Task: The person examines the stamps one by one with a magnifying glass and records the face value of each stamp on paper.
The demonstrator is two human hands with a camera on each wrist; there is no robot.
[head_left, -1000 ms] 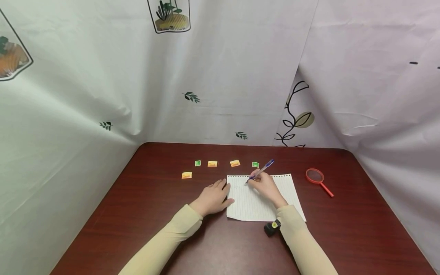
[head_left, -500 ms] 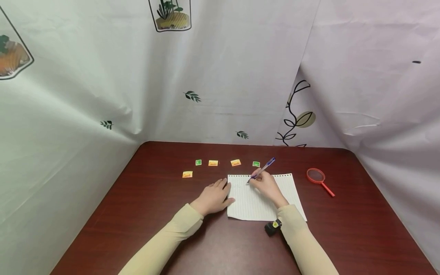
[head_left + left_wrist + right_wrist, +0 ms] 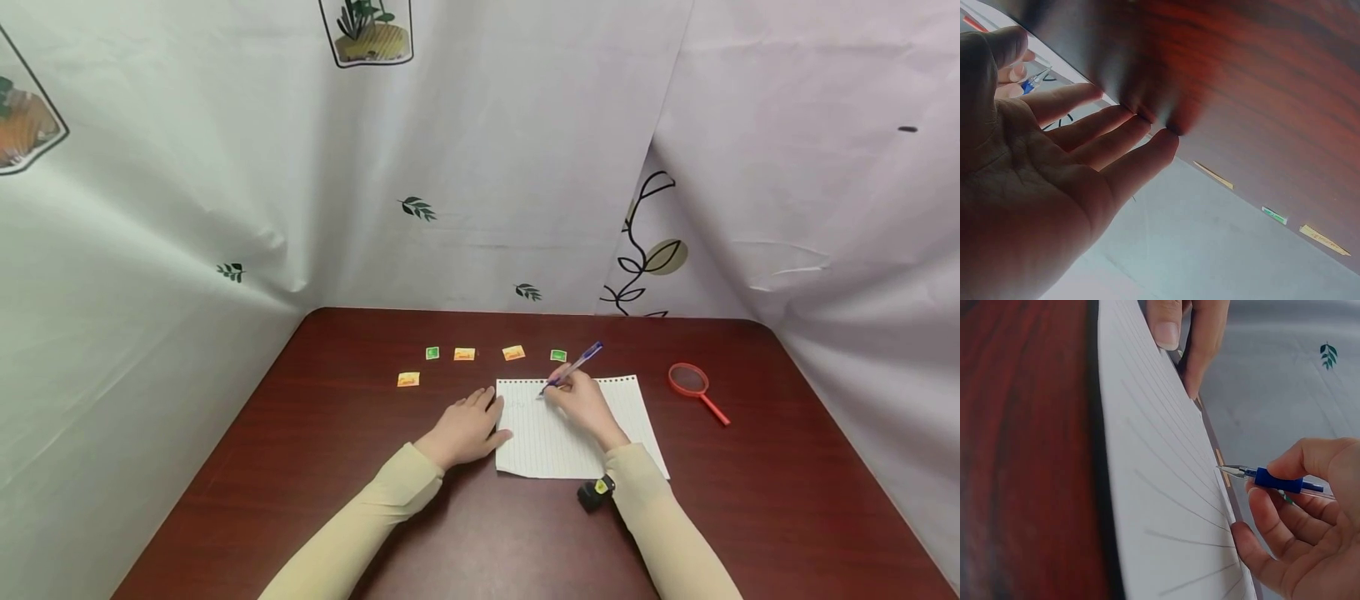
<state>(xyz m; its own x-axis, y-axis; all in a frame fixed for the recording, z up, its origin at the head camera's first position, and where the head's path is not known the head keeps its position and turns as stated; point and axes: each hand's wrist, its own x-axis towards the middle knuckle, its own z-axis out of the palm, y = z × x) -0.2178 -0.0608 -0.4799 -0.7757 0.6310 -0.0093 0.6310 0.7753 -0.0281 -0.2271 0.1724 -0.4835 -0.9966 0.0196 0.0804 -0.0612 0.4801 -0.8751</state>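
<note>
A lined sheet of paper [image 3: 547,442] with punched holes along its far edge lies on the dark red-brown table [image 3: 495,542]. My right hand [image 3: 587,407] pinches a blue pen [image 3: 577,362] between thumb and fingers, its tip at the upper part of the sheet. In the right wrist view the pen's blue grip [image 3: 1279,481] and metal tip show close to the paper. At the sheet's left edge my left hand [image 3: 463,429] rests with fingers spread, thumb on the paper's margin. The left wrist view shows its fingertips [image 3: 1163,140] touching the table.
Beyond the paper lie several small stamp-like pieces, including a green one [image 3: 558,356] and a yellow one [image 3: 408,380]. A red magnifying glass [image 3: 688,380] lies to the right. A black wrist device [image 3: 592,495] sits at my right wrist. White patterned curtain [image 3: 480,167] surrounds the table.
The pen tip has shifted very slightly over the sheet, with the right hand still holding the pen. The left hand and the paper stay in place.
</note>
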